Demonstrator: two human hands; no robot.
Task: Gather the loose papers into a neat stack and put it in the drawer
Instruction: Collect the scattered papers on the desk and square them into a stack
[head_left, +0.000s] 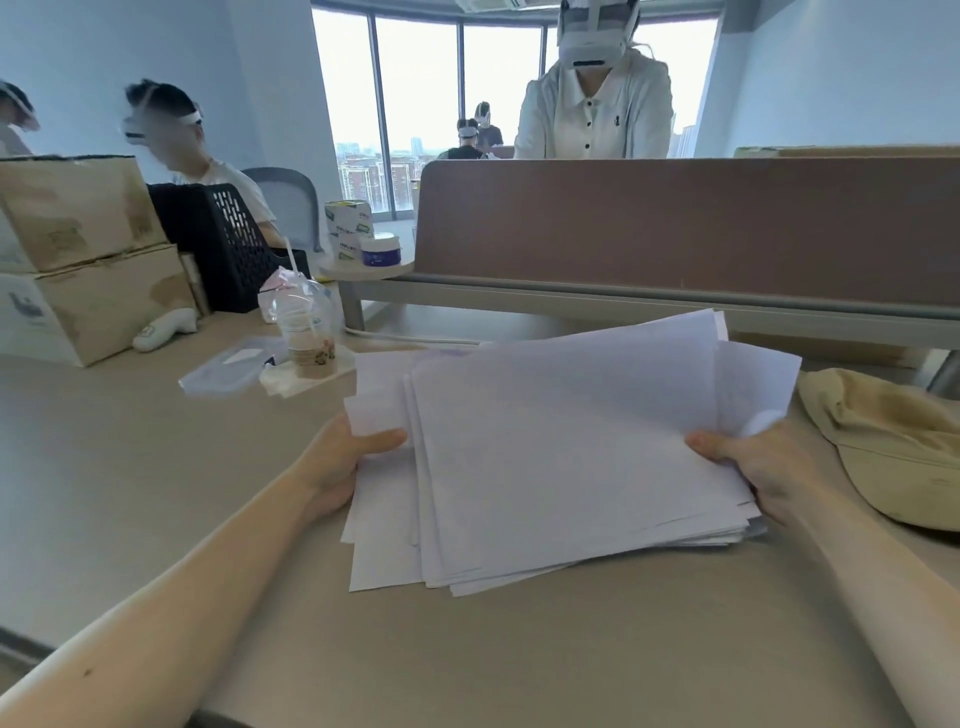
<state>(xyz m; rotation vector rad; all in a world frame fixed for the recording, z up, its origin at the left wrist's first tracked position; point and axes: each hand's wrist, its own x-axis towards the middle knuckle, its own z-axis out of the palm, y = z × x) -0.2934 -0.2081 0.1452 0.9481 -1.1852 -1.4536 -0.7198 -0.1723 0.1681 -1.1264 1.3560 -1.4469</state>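
A loose, uneven stack of white papers (566, 457) is held over the beige desk (156, 493), its sheets fanned out and its edges out of line. My left hand (343, 467) grips the stack's left edge, thumb on top. My right hand (763, 467) grips the right edge, thumb on top, where one sheet curls upward. The stack's near edge touches or hovers just above the desk. No drawer is in view.
A beige cap (893, 447) lies just right of the papers. A plastic cup with a straw (304, 327) and a clear lid (228, 366) stand to the left. Cardboard boxes (78, 260) and a black file rack (228, 244) fill the far left. A brown partition (675, 228) runs behind, with people beyond.
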